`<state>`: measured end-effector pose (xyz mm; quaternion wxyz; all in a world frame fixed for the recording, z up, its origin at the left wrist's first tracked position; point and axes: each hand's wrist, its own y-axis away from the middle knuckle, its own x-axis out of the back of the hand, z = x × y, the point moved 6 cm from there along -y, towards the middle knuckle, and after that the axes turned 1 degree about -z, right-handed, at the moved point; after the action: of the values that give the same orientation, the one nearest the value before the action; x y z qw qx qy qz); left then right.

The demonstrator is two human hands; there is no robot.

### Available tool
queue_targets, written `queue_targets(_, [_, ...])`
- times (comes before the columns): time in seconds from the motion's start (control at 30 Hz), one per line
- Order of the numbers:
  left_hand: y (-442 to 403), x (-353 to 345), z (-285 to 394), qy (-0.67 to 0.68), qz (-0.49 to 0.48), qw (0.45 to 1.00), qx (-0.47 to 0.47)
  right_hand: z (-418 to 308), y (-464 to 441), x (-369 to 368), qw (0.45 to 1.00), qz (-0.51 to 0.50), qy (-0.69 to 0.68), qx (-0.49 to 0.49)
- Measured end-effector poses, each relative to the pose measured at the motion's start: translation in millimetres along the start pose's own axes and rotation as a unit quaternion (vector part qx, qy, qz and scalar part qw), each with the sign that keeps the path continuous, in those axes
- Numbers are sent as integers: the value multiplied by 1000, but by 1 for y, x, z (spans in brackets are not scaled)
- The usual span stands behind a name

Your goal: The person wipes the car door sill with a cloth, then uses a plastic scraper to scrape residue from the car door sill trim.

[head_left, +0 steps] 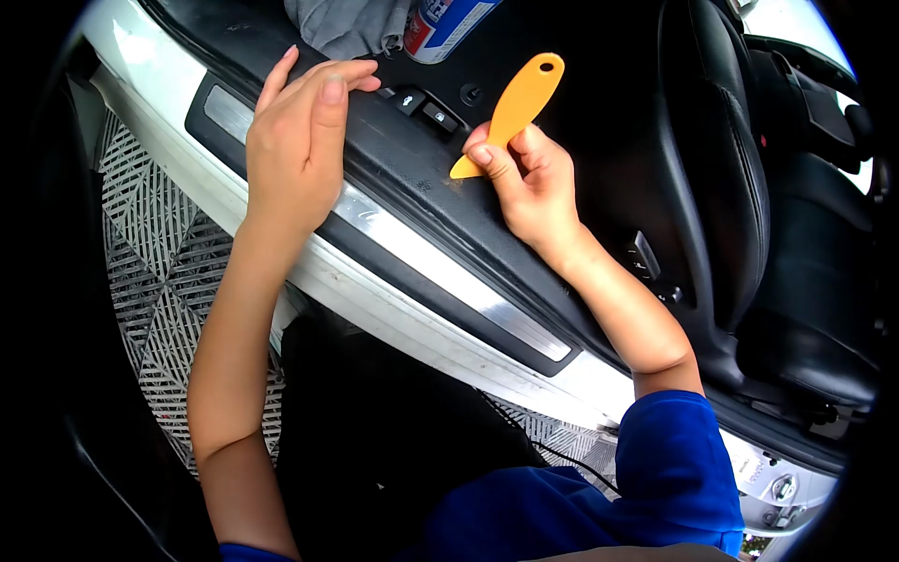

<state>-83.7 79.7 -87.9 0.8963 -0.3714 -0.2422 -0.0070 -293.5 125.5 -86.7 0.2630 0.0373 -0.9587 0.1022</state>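
My right hand (534, 178) grips a yellow plastic scraper (521, 101) between thumb and fingers. Its rounded end with a hole points up and away, and its pointed lower corner is at the black sill trim (393, 173), close to a small brownish mark (455, 184). Whether the tip touches the trim I cannot tell. Over the sill, my left hand (298, 140) is raised with fingers stretched out and nothing in it. Just beyond its fingertips are two black release levers (423, 108) with white symbols.
A grey cloth (346, 26) and a blue-and-red spray can (446, 28) stand on the car floor at the top. A metal scuff plate (440, 272) runs along the white door sill. The black seat (721, 169) is on the right, with grey slatted flooring (154, 244) outside the car.
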Motion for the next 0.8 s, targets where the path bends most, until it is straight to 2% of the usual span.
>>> queue_targets(0.27, [-1, 2, -1, 8, -1, 1000, 2, -6, 2, -2, 998, -43, 31, 26])
queue_targets(0.37, [-1, 2, -2, 7, 7, 1000, -5, 0, 6, 7, 991, 24, -130, -27])
queue_targets(0.57, [-1, 2, -1, -2, 5, 1000, -13, 4, 0, 0, 998, 8, -50, -28])
queue_targets(0.8, [-1, 2, -1, 1, 5, 1000, -9, -7, 0, 0, 999, -3, 25, 34])
